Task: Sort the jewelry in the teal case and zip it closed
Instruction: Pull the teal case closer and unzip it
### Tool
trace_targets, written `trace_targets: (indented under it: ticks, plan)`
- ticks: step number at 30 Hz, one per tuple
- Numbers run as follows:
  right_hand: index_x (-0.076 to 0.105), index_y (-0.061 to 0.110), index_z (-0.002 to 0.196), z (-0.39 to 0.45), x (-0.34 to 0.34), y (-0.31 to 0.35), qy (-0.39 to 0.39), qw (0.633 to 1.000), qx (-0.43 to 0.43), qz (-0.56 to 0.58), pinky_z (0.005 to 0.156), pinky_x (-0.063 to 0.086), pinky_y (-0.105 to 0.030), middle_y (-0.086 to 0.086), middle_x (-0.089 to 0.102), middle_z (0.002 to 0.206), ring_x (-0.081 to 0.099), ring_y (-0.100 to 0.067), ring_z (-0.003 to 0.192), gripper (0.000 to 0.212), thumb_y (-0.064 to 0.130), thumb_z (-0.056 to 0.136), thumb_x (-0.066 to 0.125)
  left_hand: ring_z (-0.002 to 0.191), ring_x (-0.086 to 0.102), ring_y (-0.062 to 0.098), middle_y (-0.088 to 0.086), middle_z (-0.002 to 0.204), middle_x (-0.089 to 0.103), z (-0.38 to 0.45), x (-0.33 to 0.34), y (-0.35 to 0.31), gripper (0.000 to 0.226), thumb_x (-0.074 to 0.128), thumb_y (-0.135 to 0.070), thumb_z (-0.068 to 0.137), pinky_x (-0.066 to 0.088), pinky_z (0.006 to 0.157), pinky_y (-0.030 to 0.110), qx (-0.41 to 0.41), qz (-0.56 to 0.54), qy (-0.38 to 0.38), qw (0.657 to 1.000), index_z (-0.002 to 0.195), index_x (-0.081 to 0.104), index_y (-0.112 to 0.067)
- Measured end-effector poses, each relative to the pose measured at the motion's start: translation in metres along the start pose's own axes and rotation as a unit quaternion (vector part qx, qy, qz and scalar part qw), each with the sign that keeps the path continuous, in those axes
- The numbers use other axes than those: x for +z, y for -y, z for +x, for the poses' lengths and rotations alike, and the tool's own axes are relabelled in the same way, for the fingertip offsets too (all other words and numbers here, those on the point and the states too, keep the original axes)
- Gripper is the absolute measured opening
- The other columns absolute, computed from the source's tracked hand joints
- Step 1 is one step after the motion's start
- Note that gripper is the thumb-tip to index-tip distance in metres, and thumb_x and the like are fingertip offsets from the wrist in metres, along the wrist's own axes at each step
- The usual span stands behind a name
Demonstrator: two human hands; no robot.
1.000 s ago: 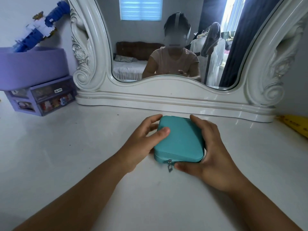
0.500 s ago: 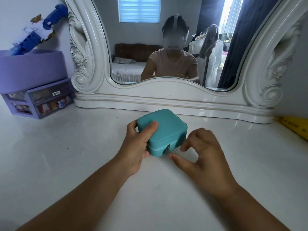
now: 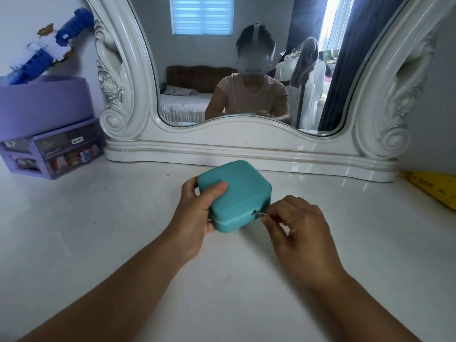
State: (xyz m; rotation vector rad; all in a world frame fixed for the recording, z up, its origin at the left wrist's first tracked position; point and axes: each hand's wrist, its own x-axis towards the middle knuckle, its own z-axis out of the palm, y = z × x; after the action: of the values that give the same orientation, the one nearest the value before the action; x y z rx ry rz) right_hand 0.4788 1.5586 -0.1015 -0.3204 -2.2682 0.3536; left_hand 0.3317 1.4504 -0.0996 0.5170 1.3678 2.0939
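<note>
The teal case [image 3: 234, 195] sits on the white tabletop [image 3: 98, 230] directly between the two hands, turned so that one corner points toward the person. A second ago both hands cupped it flat from either side with the zipper pull hanging loose at its near edge; half a second ago the right hand had let go and was reaching in with thumb and finger apart. Now the right hand [image 3: 298, 228] has closed that gap and pinches the small metal zipper pull [image 3: 258, 214] at the case's near right corner, its other fingers curled in loosely behind. The left hand [image 3: 197, 213] grips the case from its own side, thumb pressed flat on the lid and fingers wrapped around the far left edge and underneath, so the case is braced against a pull. The lid is down and the pale zipper line looks shut along the near face, though the far sides are hidden. No jewelry is in sight, so whether the sorting is already done inside cannot be told. Judging from the grip, the person is about to run the zipper around the corner, most likely to open the case before sorting. Beyond the hands stands a white carved mirror frame [image 3: 246, 149], and well off past the left hand a purple drawer box [image 3: 61, 154].
</note>
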Motion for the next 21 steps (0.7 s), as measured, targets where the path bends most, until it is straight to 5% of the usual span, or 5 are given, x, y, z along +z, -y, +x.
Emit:
trace_targets:
  ticks: [7, 11, 14, 18, 21]
  plan:
    - [0.059, 0.015, 0.066, 0.004, -0.010, -0.012, -0.054, 0.997, 0.057, 0.005, 0.056, 0.031, -0.011, 0.013, 0.045, 0.062, 0.043, -0.002, 0.056, 0.013, 0.011, 0.078, 0.065, 0.084, 0.068, 0.013, -0.003, 0.095, 0.071, 0.002, -0.014, -0.011, 0.037, 0.067, -0.021, 0.066, 0.055, 0.058, 0.029, -0.006, 0.052, 0.106, 0.993, 0.102, 0.064, -0.026]
    - [0.061, 0.017, 0.069, 0.005, -0.017, -0.022, -0.039, 0.996, 0.078, 0.005, 0.065, 0.037, -0.029, 0.016, 0.047, 0.064, 0.046, 0.001, 0.062, 0.012, 0.013, 0.079, 0.067, 0.089, 0.067, 0.016, -0.001, 0.098, 0.070, -0.006, -0.015, -0.012, 0.052, 0.071, -0.024, 0.057, 0.055, 0.068, 0.025, -0.009, 0.119, 0.230, 0.966, 0.108, 0.063, -0.024]
    - [0.066, 0.020, 0.075, 0.003, -0.022, -0.025, 0.013, 0.998, 0.059, -0.008, 0.070, 0.034, -0.030, 0.011, 0.053, 0.069, 0.047, -0.003, 0.066, 0.006, 0.017, 0.081, 0.066, 0.093, 0.066, 0.018, -0.001, 0.102, 0.069, -0.009, -0.015, -0.010, 0.054, 0.071, -0.026, 0.058, 0.054, 0.070, 0.026, -0.023, 0.159, 0.286, 0.945, 0.111, 0.060, -0.027]
    - [0.067, 0.020, 0.081, 0.006, -0.022, -0.023, 0.030, 0.997, 0.068, 0.001, 0.068, 0.039, -0.031, 0.007, 0.055, 0.070, 0.049, -0.008, 0.066, 0.003, 0.019, 0.081, 0.065, 0.098, 0.065, 0.020, 0.000, 0.107, 0.068, -0.009, -0.017, -0.009, 0.052, 0.070, -0.028, 0.063, 0.053, 0.073, 0.027, -0.022, 0.175, 0.300, 0.938, 0.114, 0.058, -0.028]
    - [0.066, 0.019, 0.097, 0.007, -0.023, -0.020, -0.001, 0.995, 0.090, 0.048, 0.065, 0.040, -0.013, 0.013, 0.056, 0.075, 0.055, -0.007, 0.072, 0.014, 0.016, 0.084, 0.062, 0.096, 0.066, 0.016, -0.004, 0.103, 0.069, -0.009, -0.013, -0.004, 0.046, 0.068, -0.035, 0.064, 0.055, 0.075, 0.027, -0.009, 0.191, 0.267, 0.945, 0.108, 0.061, -0.031]
